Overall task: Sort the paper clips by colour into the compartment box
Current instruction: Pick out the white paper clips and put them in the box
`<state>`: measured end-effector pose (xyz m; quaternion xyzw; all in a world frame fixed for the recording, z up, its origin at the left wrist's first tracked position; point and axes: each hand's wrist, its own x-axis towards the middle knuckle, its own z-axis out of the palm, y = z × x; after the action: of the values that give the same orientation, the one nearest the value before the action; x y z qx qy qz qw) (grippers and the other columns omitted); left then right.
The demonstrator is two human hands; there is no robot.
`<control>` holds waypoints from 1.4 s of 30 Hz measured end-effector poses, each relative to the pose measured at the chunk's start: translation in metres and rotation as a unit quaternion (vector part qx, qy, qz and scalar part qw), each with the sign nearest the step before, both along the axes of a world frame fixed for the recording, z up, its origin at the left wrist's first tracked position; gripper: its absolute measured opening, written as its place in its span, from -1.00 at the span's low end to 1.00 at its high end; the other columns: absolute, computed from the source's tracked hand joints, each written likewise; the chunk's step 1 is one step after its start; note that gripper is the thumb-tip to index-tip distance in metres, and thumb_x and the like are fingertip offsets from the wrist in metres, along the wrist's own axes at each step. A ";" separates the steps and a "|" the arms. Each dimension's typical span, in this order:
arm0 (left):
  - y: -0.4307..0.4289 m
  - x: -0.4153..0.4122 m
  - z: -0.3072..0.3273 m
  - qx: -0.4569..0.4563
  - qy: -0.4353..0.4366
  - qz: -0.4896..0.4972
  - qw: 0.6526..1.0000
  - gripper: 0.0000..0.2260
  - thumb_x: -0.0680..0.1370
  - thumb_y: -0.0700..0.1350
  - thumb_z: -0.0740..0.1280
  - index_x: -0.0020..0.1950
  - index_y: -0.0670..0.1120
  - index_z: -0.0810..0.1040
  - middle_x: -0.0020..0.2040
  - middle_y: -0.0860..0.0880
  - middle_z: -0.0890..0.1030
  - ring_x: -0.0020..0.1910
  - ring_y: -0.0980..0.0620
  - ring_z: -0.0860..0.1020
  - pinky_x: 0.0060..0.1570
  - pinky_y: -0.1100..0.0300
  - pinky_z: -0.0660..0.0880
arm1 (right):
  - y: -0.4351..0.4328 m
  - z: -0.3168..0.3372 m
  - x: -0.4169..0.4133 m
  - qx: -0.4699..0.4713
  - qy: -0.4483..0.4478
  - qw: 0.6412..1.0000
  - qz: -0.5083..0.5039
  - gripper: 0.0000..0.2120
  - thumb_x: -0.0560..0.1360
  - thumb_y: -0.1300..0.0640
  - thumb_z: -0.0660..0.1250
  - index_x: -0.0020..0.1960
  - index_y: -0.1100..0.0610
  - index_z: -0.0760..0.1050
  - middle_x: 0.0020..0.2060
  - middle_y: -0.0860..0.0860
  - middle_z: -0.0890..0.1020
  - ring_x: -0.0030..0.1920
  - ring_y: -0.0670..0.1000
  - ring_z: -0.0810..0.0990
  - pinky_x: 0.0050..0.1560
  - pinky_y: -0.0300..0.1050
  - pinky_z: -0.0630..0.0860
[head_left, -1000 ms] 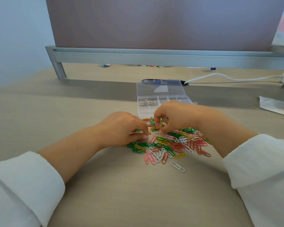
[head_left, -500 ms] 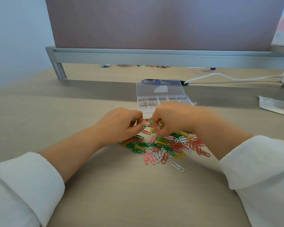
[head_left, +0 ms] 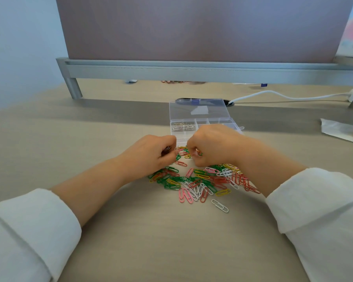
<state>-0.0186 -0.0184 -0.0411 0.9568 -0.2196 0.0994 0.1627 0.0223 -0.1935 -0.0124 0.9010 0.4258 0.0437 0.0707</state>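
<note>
My left hand [head_left: 151, 157] moves toward tabletop's [head_left: 171, 245] far edge, beside right hand [head_left: 212, 147] at compartment box [head_left: 200, 110]; left pinches pale paper clips [head_left: 167, 148], right's grip unclear; drop-off likely next.

left hand [head_left: 151, 154] fisted, right hand [head_left: 211, 147] curled

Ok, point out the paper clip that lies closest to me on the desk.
The white paper clip, lying alone on the desk just nearer than the coloured heap.
</note>
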 end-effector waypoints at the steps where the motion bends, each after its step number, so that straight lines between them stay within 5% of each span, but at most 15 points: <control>1: 0.000 0.000 0.001 -0.004 0.011 0.003 1.000 -0.77 0.51 0.01 0.14 -0.32 -0.04 0.26 -0.47 0.04 0.34 -0.46 0.11 0.29 -0.42 0.21 0.19 | -0.001 0.000 0.001 0.013 0.011 1.000 0.000 -0.91 0.41 0.12 0.26 -0.15 0.09 0.53 -0.39 -0.10 0.39 -0.22 0.01 0.42 -0.36 -0.19 0.30; 6: -0.002 0.001 0.003 -0.014 0.042 0.028 0.999 -0.67 0.59 -0.06 0.05 -0.38 -0.02 0.21 -0.45 0.03 0.34 -0.43 0.11 0.30 -0.33 0.12 0.13 | -0.004 0.003 0.002 0.067 0.102 0.991 -0.045 -0.78 0.51 0.10 0.12 -0.31 0.02 0.24 -0.38 -0.08 0.36 -0.36 -0.09 0.30 -0.37 -0.16 0.20; 12: -0.002 0.002 -0.001 0.004 0.008 0.006 1.000 -0.69 0.62 -0.03 0.09 -0.33 -0.02 0.29 -0.44 0.07 0.37 -0.42 0.09 0.34 -0.32 0.14 0.19 | -0.003 0.005 0.001 0.083 0.172 0.980 -0.063 -0.69 0.54 0.14 0.05 -0.38 0.11 0.24 -0.41 0.01 0.34 -0.38 -0.04 0.28 -0.33 -0.10 0.23; 16: 0.000 0.001 0.000 0.005 0.025 0.008 1.000 -0.78 0.60 -0.08 0.17 -0.03 -0.14 0.58 -0.37 0.04 0.54 -0.37 0.11 0.43 -0.32 0.34 0.32 | -0.005 0.000 0.004 0.091 0.179 0.977 -0.076 -0.73 0.52 0.12 0.14 -0.35 0.12 0.28 -0.41 0.01 0.35 -0.38 -0.01 0.28 -0.31 -0.09 0.27; 21: -0.001 0.001 0.001 -0.017 0.015 0.022 1.000 -0.77 0.60 -0.18 0.14 0.15 -0.06 0.54 -0.33 0.05 0.54 -0.32 0.12 0.43 -0.28 0.35 0.32 | -0.006 -0.002 0.007 0.150 0.223 0.960 -0.079 -0.80 0.51 0.16 0.18 -0.29 0.13 0.34 -0.41 -0.07 0.57 -0.39 -0.10 0.40 -0.34 -0.16 0.33; 27: -0.001 0.000 0.001 -0.057 0.028 0.020 0.998 -0.80 0.62 -0.12 0.04 -0.16 0.07 0.32 -0.23 -0.07 0.54 -0.24 -0.04 0.46 -0.17 0.09 0.35 | -0.009 0.000 0.011 0.249 0.258 0.931 -0.067 -0.72 0.50 0.18 0.27 -0.37 0.11 0.34 -0.61 -0.13 0.43 -0.53 -0.13 0.24 -0.43 -0.22 0.21; 33: -0.006 -0.006 0.005 0.002 0.025 -0.033 0.999 -0.62 0.55 0.18 -0.08 -0.38 0.05 0.26 -0.44 0.07 0.37 -0.41 0.07 0.35 -0.34 0.20 0.25 | -0.011 0.002 0.008 0.215 0.278 0.933 -0.079 -0.72 0.46 0.21 0.30 -0.38 0.09 0.33 -0.51 -0.10 0.45 -0.53 -0.16 0.30 -0.40 -0.24 0.24; 38: -0.006 -0.004 0.000 0.028 0.001 -0.035 0.999 -0.62 0.50 0.15 -0.09 -0.30 -0.04 0.34 -0.34 -0.07 0.54 -0.31 -0.07 0.46 -0.26 0.10 0.33 | -0.018 0.000 0.001 0.198 0.278 0.936 -0.079 -0.92 0.53 0.17 0.26 -0.10 0.04 0.37 -0.35 -0.07 0.43 -0.38 -0.10 0.35 -0.34 -0.30 0.31; 42: -0.006 -0.006 0.000 0.002 -0.007 -0.044 0.999 -0.63 0.50 0.11 -0.05 -0.12 0.00 0.50 -0.37 0.18 0.42 -0.31 0.09 0.37 -0.31 0.25 0.21 | -0.028 0.000 -0.008 0.197 0.303 0.926 -0.111 -0.79 0.61 0.23 0.05 0.12 0.01 0.39 -0.38 -0.08 0.47 -0.32 -0.09 0.42 -0.20 -0.25 0.40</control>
<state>-0.0246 -0.0248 -0.0413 0.9459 -0.2628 0.0979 0.1634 0.0139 -0.2218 -0.0126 0.9084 0.3075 -0.1565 -0.2362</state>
